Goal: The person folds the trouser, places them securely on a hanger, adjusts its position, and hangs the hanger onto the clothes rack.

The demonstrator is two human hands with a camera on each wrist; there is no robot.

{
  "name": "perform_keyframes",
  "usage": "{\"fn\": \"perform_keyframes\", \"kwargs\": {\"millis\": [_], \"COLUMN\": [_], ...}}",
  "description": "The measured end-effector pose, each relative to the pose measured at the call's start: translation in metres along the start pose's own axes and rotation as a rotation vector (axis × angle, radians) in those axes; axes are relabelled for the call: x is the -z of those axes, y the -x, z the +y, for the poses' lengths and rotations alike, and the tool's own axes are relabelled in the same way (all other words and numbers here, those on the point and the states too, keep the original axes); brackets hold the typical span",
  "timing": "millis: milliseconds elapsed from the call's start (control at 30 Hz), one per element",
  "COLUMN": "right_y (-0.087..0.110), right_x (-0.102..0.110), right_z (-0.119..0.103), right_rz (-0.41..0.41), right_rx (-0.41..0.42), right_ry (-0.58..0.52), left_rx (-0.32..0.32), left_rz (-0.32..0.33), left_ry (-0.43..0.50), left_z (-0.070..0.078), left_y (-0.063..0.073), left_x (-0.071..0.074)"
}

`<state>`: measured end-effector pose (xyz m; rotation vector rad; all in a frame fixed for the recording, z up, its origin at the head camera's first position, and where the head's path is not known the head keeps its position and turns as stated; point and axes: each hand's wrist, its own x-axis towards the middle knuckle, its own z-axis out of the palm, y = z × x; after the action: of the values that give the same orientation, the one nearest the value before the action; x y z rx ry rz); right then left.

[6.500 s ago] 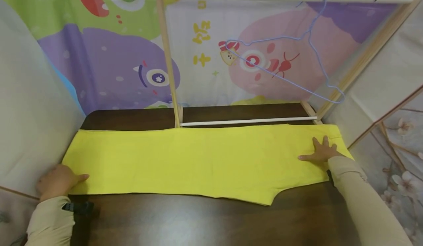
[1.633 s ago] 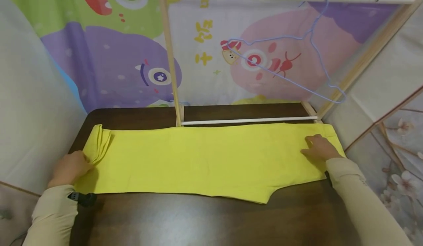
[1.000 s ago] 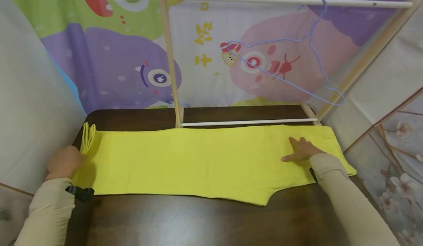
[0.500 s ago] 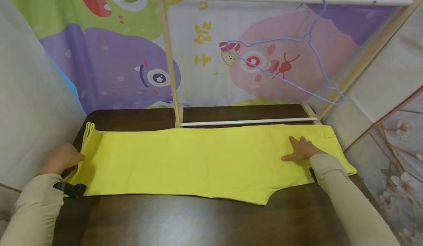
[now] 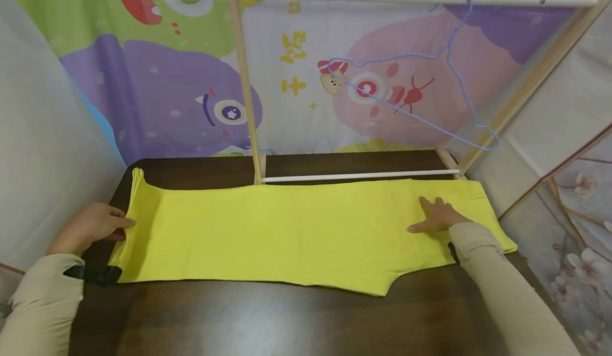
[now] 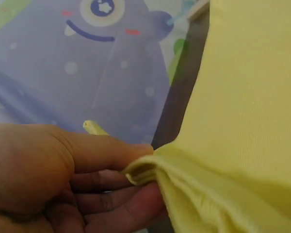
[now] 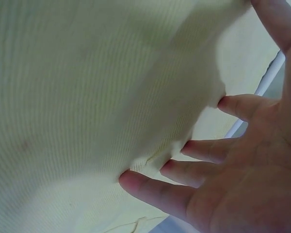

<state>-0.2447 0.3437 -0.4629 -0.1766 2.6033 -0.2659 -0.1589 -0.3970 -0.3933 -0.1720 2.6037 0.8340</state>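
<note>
Across mid-frame, yellow trousers are lying lengthwise; at left, the left hand is pinching their raised ends; at right, the splayed right hand is touching them. A loosening pinch could misalign those ends.

Left sleeve and right sleeve are creased beige. A black wrist camera juts by the left cuff, a black edge by the right.

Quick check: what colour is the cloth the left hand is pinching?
Bright yellow, with no print showing; the cloth shows best in the head view.
</note>
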Motion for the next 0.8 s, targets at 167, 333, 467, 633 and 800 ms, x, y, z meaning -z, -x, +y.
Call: {"fn": "perform_keyframes", "kwargs": {"millis": [167, 333, 467, 633, 800], "right_y": [-0.001, -0.002, -0.004, -0.004, -0.001], "right_x": [-0.001, -0.001, -0.002, -0.003, 0.000], "right_z": [0.002, 0.002, 0.004, 0.005, 0.002], "right_rz": [0.003, 0.002, 0.003, 0.004, -0.004], "right_rx": [0.005, 0.000, 0.001, 0.001, -0.006], "right_ry": [0.002, -0.017, -0.019, -0.013, -0.028], "left_rx": [-0.050, -0.095, -0.102, -0.101, -0.077], "left_rz": [-0.008, -0.018, -0.030, -0.018, -0.004], "left_ry": [0.078, 0.149, 0.194, 0.225, 0.216], "left_z": [0.009, 0.016, 0.021, 0.027, 0.035], "left_y": [0.003, 0.003, 0.002, -0.001, -0.001], "left_x": [-0.005, -0.013, -0.019, -0.023, -0.027]}}
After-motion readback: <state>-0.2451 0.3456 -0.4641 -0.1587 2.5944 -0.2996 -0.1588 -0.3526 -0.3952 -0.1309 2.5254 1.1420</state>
